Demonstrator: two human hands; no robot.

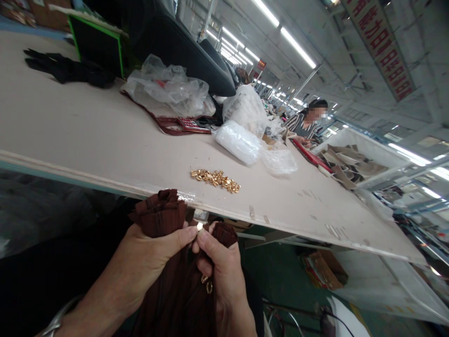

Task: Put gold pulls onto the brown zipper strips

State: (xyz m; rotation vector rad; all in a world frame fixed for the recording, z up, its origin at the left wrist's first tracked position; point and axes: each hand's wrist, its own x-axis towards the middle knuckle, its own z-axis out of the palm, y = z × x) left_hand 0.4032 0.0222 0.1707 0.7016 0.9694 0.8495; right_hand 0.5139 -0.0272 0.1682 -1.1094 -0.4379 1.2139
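My left hand (147,255) is closed around a thick bundle of brown zipper tapes (163,213), their cut ends fanned out above the fist. Pressed toward it, my right hand (226,267) grips a smaller brown roll of the same tapes (225,234). Both thumbs meet at a small shiny gold piece (199,226), which looks like a zipper slider; the fingers partly hide it. Below the right fingers hang gold zipper sliders (208,284). Long brown strips drop from both hands over my lap. On the table just ahead lies a pile of gold zipper sliders (215,181).
The table (105,145) has its front edge just beyond my hands. Clear plastic bags (168,86), a red calculator (194,125) and a black machine (189,42) stand farther back. Across the table, a person (307,121) works beside a bin of beige pieces (351,161).
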